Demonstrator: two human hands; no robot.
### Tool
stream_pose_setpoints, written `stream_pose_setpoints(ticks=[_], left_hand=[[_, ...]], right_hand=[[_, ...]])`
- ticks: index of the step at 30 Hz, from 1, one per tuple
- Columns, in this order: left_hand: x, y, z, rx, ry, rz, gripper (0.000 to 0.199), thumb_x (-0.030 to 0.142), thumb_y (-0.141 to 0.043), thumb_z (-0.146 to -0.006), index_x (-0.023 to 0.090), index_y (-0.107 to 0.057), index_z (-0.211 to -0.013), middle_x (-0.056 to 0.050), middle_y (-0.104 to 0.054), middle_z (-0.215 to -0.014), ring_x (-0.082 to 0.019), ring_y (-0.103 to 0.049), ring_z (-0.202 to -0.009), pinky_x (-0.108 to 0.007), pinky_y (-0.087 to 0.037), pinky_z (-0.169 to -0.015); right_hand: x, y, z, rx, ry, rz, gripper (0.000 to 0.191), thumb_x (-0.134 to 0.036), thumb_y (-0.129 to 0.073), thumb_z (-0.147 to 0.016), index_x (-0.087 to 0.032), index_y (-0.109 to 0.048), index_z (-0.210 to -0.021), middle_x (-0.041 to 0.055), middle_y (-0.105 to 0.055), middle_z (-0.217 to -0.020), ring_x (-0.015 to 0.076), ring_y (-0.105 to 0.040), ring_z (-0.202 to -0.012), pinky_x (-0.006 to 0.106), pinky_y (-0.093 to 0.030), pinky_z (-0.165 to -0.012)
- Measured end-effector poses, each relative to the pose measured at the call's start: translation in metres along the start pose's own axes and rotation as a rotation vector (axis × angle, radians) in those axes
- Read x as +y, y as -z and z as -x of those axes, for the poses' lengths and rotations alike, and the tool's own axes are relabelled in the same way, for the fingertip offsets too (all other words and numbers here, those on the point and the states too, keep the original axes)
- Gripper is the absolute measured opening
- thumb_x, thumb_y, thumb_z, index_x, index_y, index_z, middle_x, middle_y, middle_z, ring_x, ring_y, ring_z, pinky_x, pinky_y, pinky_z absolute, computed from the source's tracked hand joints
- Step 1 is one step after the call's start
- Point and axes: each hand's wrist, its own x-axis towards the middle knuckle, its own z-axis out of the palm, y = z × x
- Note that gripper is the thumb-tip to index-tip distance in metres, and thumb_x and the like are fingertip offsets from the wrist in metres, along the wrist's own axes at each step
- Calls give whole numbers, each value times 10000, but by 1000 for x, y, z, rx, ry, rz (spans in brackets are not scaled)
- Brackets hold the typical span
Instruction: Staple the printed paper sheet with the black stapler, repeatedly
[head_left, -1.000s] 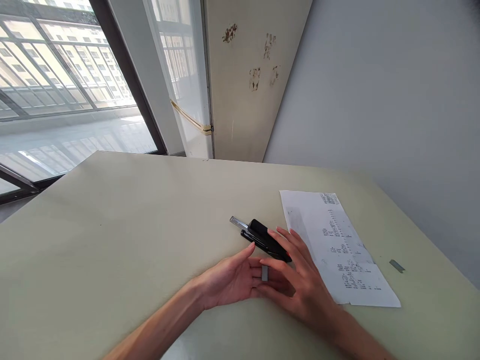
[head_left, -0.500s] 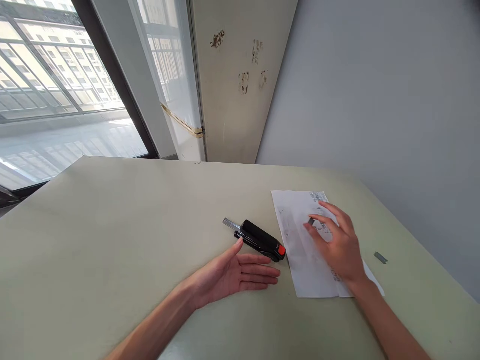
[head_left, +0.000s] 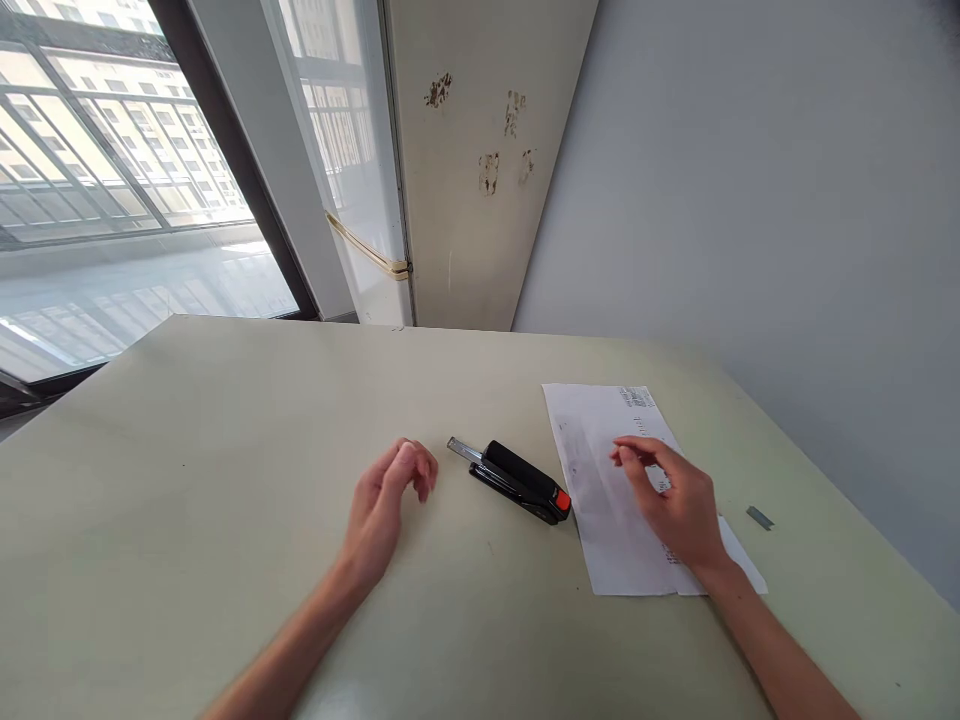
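Note:
A black stapler (head_left: 525, 480) with a red end lies on the table, a metal rail (head_left: 465, 450) sticking out of its far left end. To its left, apart from it, my left hand (head_left: 386, 505) is closed with curled fingers and shows nothing in them. My right hand (head_left: 675, 500) is held over the printed paper (head_left: 600, 520), thumb and fingertips pinched. A small grey strip of staples showed between these fingertips a moment ago; the fingers now hide it. Another grey strip of staples (head_left: 760, 518) lies on the table right of the paper.
The pale table (head_left: 247, 430) reaches back to a cabinet door (head_left: 480, 250) with brown marks. A grey wall (head_left: 750, 200) runs along the right side. At the left is a glass window (head_left: 135, 180) with railings outside.
My left hand has moved left, away from the stapler, and gone from flat and open to curled. My right hand's fingers have drawn together over the paper, covering the staple strip.

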Motion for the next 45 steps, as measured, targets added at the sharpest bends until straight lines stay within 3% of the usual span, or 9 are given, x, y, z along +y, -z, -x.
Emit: stream_pose_setpoints(ticks=[3, 6, 9, 17, 27, 32, 37, 40, 45], left_hand=[[-2, -6, 2, 263, -162, -316, 59, 231, -699, -929, 213, -683, -875, -56, -645, -1046, -230, -562, -1045, -284, -398, -940], [-12, -7, 4, 276, -143, -421, 313, 147, -721, -865, 255, -652, -1151, -77, -575, -1407, -276, -490, -1301, -320, -404, -1004], [-19, -6, 7, 190, -12, -393, 512, 155, -726, -854, 289, -569, -1322, -73, -543, -1517, -306, -465, -1359, -320, -457, -897], [-21, -6, 10, 31, 44, -295, 563, 161, -735, -871, 294, -550, -1387, -79, -588, -1512, -319, -375, -1482, -296, -474, -784], [-28, -9, 15, -144, 11, -359, 457, 232, -744, -887, 274, -622, -1325, -98, -631, -1428, -335, -492, -1385, -339, -487, -924], [-35, -3, 10, -142, -104, -703, 527, 260, -740, -875, 293, -504, -1344, -52, -685, -1224, -271, -609, -1243, -415, -446, -1086], [-41, 3, 6, -240, -128, -951, 650, 366, -772, -881, 328, -425, -1430, -59, -656, -1325, -276, -623, -1240, -430, -499, -1042], [-40, 5, 3, -210, -147, -1041, 589, 393, -764, -892, 318, -471, -1397, -42, -710, -1221, -292, -638, -1192, -445, -509, -1012], [-39, 15, -8, -156, -228, -1097, 485, 431, -713, -930, 288, -505, -1345, -51, -724, -1191, -281, -667, -1105, -435, -516, -977]], right_hand=[[-6, -4, 10, -152, 31, -32, 277, -457, -539, -1031, -254, -683, -1152, -5, -706, -701, 172, -619, -563, 291, -501, -541], [-10, -9, 18, -254, 77, -43, 265, -440, -529, -1041, -269, -668, -1189, -54, -627, -583, 145, -507, -472, 278, -470, -533], [-15, -12, 22, -321, 114, -59, 269, -449, -543, -1033, -272, -674, -1186, -75, -566, -540, 139, -445, -457, 273, -442, -531], [-30, -15, 29, -476, 88, -217, 281, -397, -646, -985, -296, -666, -1246, -67, -640, -617, 136, -513, -485, 269, -481, -558], [-33, -18, 29, -557, 57, -218, 398, -362, -600, -1016, -319, -554, -1410, -38, -667, -754, 156, -556, -578, 286, -502, -574], [-31, -19, 28, -583, 159, -146, 468, -326, -550, -1029, -290, -481, -1491, -3, -717, -887, 141, -555, -577, 291, -522, -578], [-32, -21, 27, -557, 249, -69, 534, -277, -547, -1011, -269, -441, -1534, -6, -709, -871, 127, -539, -561, 274, -488, -551], [-34, -20, 26, -556, 249, -38, 534, -268, -553, -1007, -257, -449, -1531, -31, -670, -775, 127, -542, -555, 266, -470, -546], [-36, -20, 25, -571, 255, -47, 525, -252, -532, -1019, -276, -426, -1533, -1, -737, -936, 110, -517, -547, 267, -487, -571]])
